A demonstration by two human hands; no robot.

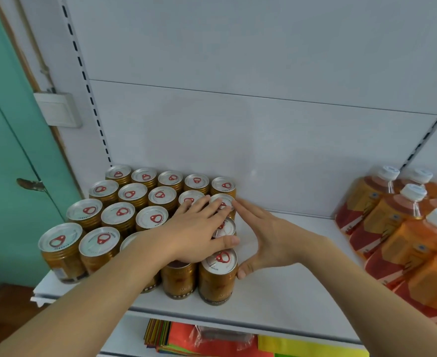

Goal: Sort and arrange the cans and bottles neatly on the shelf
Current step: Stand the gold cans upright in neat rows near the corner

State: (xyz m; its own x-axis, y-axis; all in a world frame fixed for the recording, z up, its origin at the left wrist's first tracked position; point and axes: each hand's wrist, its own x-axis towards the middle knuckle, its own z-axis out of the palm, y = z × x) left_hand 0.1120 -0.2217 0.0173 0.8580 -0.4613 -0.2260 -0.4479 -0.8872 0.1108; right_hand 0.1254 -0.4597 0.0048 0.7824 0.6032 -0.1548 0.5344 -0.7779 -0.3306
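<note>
Several gold cans (119, 215) with silver lids and red pull tabs stand upright in tight rows on the left of the white shelf (284, 295). My left hand (199, 228) lies flat, fingers spread, across the lids of the right-hand cans. My right hand (266, 235) is open and pressed against the right side of that column, fingertips at a rear can, thumb touching the front right can (218, 276). Neither hand grips anything. Orange bottles (392, 228) with white caps stand in rows at the shelf's right.
A bare stretch of shelf lies between the cans and the bottles. The white back panel (238, 124) rises behind. Coloured packets (212, 341) lie on the lower shelf. A green door (6, 150) stands at left.
</note>
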